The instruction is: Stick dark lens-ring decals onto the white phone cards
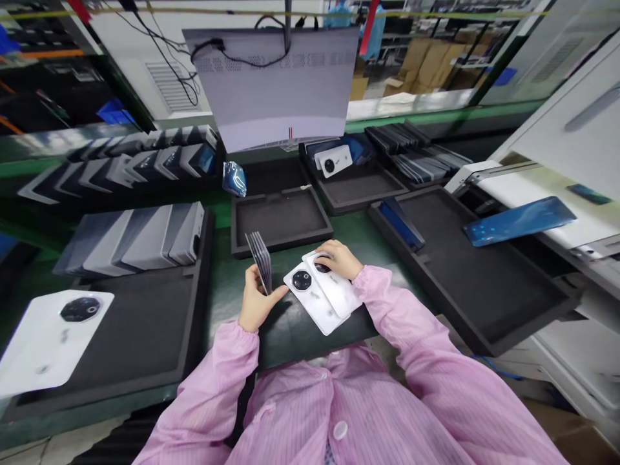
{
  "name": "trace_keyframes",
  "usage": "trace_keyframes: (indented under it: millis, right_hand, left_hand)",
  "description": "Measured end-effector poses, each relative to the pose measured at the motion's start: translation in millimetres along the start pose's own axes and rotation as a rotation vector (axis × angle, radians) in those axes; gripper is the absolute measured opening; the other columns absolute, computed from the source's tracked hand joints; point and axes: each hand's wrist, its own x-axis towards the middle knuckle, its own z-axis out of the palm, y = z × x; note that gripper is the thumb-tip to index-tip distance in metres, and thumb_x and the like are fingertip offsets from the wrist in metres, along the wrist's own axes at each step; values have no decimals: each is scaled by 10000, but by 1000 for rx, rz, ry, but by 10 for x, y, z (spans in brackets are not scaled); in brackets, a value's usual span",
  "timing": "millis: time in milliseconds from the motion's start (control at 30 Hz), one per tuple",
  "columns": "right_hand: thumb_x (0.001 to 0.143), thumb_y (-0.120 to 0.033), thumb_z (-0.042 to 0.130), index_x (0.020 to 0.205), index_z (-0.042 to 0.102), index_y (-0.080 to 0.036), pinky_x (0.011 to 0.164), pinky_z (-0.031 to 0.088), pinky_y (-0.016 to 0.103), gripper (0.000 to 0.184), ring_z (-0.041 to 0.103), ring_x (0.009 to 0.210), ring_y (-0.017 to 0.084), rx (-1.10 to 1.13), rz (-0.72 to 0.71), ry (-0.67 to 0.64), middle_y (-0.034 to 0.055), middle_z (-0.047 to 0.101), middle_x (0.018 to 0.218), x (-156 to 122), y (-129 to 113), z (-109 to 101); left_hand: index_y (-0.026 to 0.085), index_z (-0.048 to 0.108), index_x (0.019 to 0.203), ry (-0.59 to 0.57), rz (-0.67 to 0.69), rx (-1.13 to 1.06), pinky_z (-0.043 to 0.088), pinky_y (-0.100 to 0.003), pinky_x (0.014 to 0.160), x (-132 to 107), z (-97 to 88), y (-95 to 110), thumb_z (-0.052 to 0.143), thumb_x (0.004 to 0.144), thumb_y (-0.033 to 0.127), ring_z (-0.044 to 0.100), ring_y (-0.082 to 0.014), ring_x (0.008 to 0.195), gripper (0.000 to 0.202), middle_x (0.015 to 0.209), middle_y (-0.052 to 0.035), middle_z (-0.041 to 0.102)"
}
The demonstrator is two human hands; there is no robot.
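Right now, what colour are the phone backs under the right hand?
The phone backs are white with black camera rings; head view shows it.

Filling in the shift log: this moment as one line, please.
left hand: holds fanned dark sheets | right hand: on white phone back | second white phone back: alongside, touching
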Motion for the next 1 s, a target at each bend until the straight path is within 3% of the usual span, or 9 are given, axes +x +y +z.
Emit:
trace_keyframes:
  millis: [133,233,333,433,500,600,800,933,1000]
  right_hand:
    - [839,-314,614,1175,620,-154,829,527,323,372,587,1089,210,17,54,34,129,554,1272,-111,50,-172]
    - [829,-430,627,1226,581,-130,831,527,364,499,620,996,230,-84,205,60,148,584,1195,-296,-25,-257]
    - [695,-557,735,1298,517,-112,920,474,465,780,585,1048,313,-269,241,6,175,604,1147,-598,-204,-189]
    - [554,-563,822,1347,466,-94,947,434,538,988,493,1165,397,-379,225,-52,234,525,1298,-889,-376,-40]
    - [578,-499,822,1362,447,-88,961,420,551,961,463,1204,405,-378,238,-49,246,470,1371,-1007,-426,15]
    - [655,-381,774,1374,425,-94,989,410,531,850,498,1198,364,-282,233,-26,220,504,1359,-1070,-394,-18]
    - [650,-325,743,1344,466,-110,1006,426,524,778,552,1185,352,-157,228,18,182,564,1320,-1097,-313,-175]
    - [762,-192,544,1213,598,-147,946,509,425,456,649,1063,282,-123,230,68,117,666,1192,-1127,-368,-250]
    - [778,-129,460,1188,620,-193,918,533,382,445,674,1014,245,-131,214,132,71,693,1146,-1140,-430,-273]
  left_hand:
    - [228,451,1103,-15,-73,-85,452,-302,726,44,-34,-90,764,623,373,535,-144,786,591,873,16,501]
    - [226,438,1105,-8,-105,-95,449,-308,740,51,-30,-112,767,619,370,524,-138,784,605,895,12,497]
    - [228,438,1075,28,-122,-82,449,-319,775,43,-15,-92,793,584,354,522,-139,809,618,920,6,493]
    - [234,444,1069,64,-128,-53,456,-332,781,37,-15,-67,796,578,352,536,-143,813,616,927,5,504]
    - [230,452,1078,71,-130,-41,459,-329,772,39,-26,-68,793,584,354,540,-141,803,612,923,7,510]
    - [222,458,1102,65,-131,-44,464,-312,748,46,-42,-98,789,597,350,542,-129,776,617,914,13,507]
    - [223,461,1104,58,-111,-38,471,-291,686,48,-42,-176,780,619,335,550,-113,713,591,908,17,517]
    - [221,470,1100,68,-87,-17,474,-291,682,54,-49,-210,773,632,334,551,-113,700,569,896,17,525]
    - [219,474,1100,79,-84,-12,471,-289,683,59,-54,-225,771,638,333,550,-111,699,562,904,15,525]
